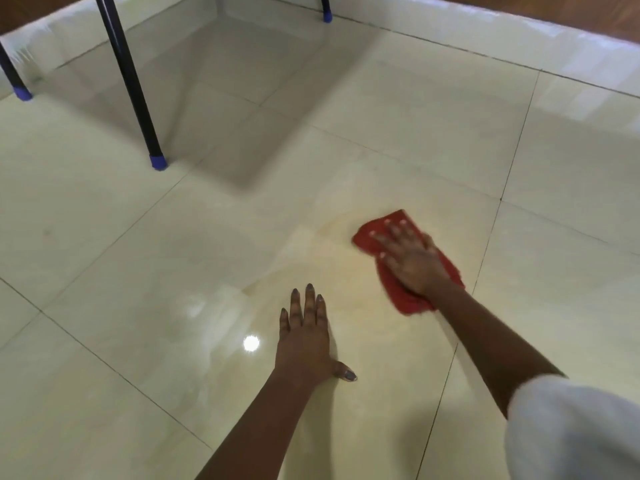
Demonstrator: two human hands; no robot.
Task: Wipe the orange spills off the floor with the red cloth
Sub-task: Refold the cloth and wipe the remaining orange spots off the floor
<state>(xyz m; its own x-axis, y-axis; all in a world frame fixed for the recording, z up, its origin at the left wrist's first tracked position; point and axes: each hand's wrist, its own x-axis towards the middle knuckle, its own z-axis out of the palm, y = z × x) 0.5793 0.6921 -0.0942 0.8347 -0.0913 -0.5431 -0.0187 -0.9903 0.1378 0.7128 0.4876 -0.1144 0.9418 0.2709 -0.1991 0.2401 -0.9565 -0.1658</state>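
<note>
My right hand (412,258) presses flat, fingers spread, on the red cloth (401,299), which lies crumpled on the cream tiled floor (138,306) right of centre. A faint orange-yellow smear (332,244) spreads over the tile just left of the cloth and down toward my left hand. My left hand (306,336) rests palm down on the floor below and left of the cloth, fingers together, thumb out, holding nothing.
Black table legs with blue feet stand at the upper left (157,161), far left (22,93) and top centre (326,17). A tiled skirting and wood wall (519,8) run along the back. A lamp glare (251,342) shines on the floor.
</note>
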